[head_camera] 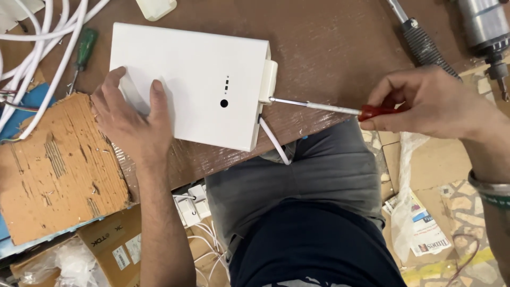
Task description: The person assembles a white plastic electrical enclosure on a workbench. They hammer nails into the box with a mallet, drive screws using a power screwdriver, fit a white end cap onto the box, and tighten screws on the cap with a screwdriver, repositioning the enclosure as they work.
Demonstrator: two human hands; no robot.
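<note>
A white rectangular box (pixel 196 79) with a small black dot and a few marks on its face lies on the brown table (pixel 329 48). My left hand (pixel 127 119) presses flat on the box's left end. My right hand (pixel 425 103) grips a red-handled screwdriver (pixel 324 107), its metal tip touching the cream bracket (pixel 268 82) on the box's right side. A white cable (pixel 273 141) hangs from the box's lower right corner toward my lap.
A torn cardboard piece (pixel 58 165) lies at the left. White cables (pixel 42 48) and a green-handled screwdriver (pixel 82 50) sit at top left. A metal tool (pixel 486 32) and a black ribbed grip (pixel 425 48) rest at top right. Papers (pixel 425 234) litter the floor.
</note>
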